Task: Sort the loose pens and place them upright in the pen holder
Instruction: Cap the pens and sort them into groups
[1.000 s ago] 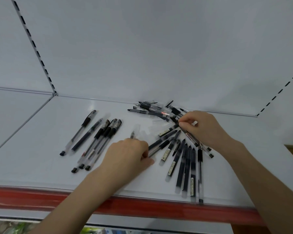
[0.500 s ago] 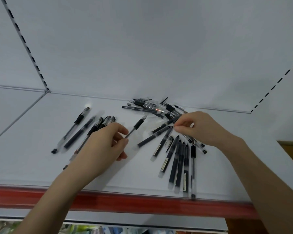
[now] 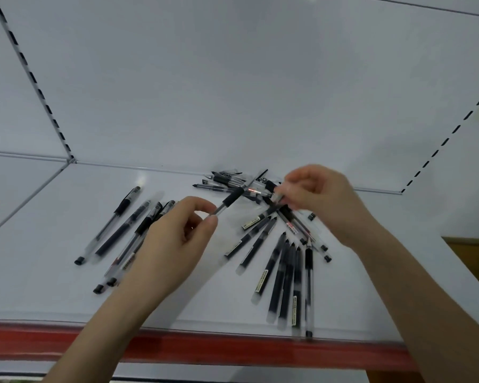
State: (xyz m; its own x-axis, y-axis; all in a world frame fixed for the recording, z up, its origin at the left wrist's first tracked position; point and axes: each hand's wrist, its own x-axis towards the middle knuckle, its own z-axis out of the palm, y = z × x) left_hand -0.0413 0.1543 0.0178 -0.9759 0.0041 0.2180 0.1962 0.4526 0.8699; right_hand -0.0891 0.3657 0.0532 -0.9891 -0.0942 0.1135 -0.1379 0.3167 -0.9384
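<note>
On the shelf point(image 3: 53, 294), a row of pens point(image 3: 123, 229) lies at nine o'clock from the middle, a fan of pens point(image 3: 278, 275) at four o'clock toward the front edge point(image 3: 205, 352), and a heap of pens point(image 3: 227, 181) at twelve by the back wall point(image 3: 233, 92). The left hand point(image 3: 172, 244), over the row's right side, pinches a single pen point(image 3: 233, 199) slanting toward one o'clock. The right hand point(image 3: 321, 200) is above the fan's far ends.

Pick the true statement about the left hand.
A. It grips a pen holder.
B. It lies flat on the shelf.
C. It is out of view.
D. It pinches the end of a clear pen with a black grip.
D: the left hand pinches the near end of the clear pen between thumb and forefinger.
</note>
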